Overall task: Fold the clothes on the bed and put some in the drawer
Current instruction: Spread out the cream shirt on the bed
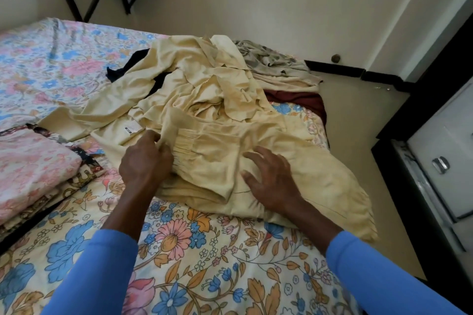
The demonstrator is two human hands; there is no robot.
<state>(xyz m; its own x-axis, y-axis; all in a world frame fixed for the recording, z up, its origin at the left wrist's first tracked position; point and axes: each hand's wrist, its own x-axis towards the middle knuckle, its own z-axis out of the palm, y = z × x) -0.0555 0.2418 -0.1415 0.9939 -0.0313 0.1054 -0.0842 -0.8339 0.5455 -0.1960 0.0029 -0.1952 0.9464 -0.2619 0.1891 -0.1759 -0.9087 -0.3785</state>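
**Two hands on a cream cloth on the bed**

From the head camera, I see a person in blue sleeves (384,276) leaning over a bed (179,250) with a flowery sheet. A big cream garment (217,115) lies crumpled in the middle of the bed, near its right edge. The left hand (146,158) pinches the bunched, stretchy band of the cream garment, its fingers (162,148) curled round the cloth. The right hand (271,181) lies flat on the same cloth, its fingers (258,156) spread out and straight, holding nothing.

A small white tag (131,127) shows on the cream cloth. A dark blue cloth (120,71) peeks out behind it, with a grey cloth (271,61) and a dark red cloth (299,102) on the far side. A folded stack (33,169) sits at the left. A white drawer (435,140) with a shiny handle (440,165) stands beside the bed on the right.
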